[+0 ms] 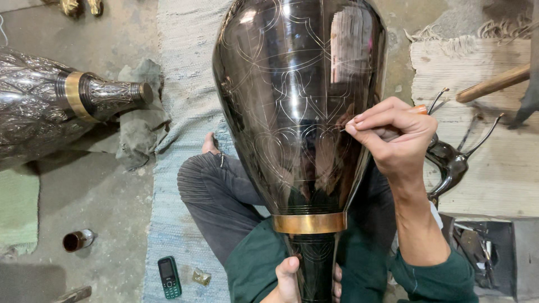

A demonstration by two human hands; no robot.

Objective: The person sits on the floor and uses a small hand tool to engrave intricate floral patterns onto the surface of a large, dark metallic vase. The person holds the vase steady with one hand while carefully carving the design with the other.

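Clothing: dark green long-sleeved top, sleeve [443,275] pushed up the forearm; grey ribbed trousers [216,196]. Both hands bare, foot [209,145] bare.

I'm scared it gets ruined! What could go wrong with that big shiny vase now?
The right hand presses a fine engraving tool on the dark vase; a slip might scratch across the drawn pattern. Only the left hand steadies the narrow neck, so the vase might roll or tip off the lap.
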